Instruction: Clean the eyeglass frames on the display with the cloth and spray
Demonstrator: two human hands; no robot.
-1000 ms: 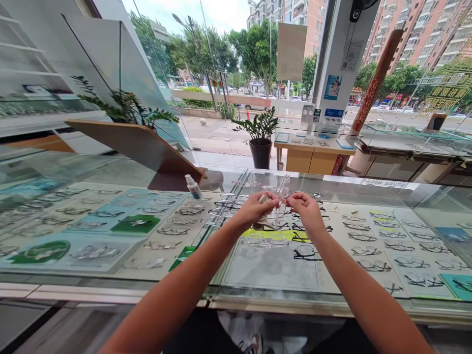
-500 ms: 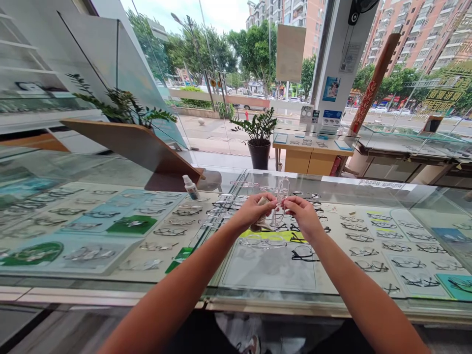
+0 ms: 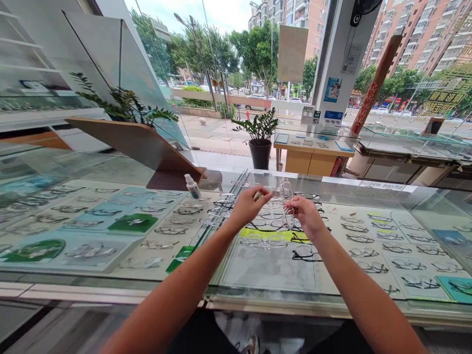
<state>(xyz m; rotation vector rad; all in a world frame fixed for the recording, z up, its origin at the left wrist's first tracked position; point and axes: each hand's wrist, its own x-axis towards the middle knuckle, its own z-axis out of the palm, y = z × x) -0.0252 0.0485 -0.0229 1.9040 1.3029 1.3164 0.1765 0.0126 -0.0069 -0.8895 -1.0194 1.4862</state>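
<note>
Clear glasses: you have this transparent pair (image 3: 286, 191) up above the glass counter (image 3: 269, 280), turned on end, one lens over the other.
Handling: likely very light, springy at the arms and easily smudged or scratched—smooth plastic may slip. Best held by the bridge or rim edge, off the lenses; a twist at the hinges could bend them.
Right hand: your right hand (image 3: 305, 215) pinches the frame near its middle, thumb and forefinger almost together, the other fingers loosely curled.
Left hand: your left hand (image 3: 251, 209) is curled around a beige cloth (image 3: 257, 195), mostly hidden in the grip; thumb and index tips nearly meet beside the glasses. Whether they touch an arm of the frame, you can't tell here.
Counter: another clear pair (image 3: 263, 241) lies below your hands; a spray bottle (image 3: 192, 187) stands off to your left.
</note>
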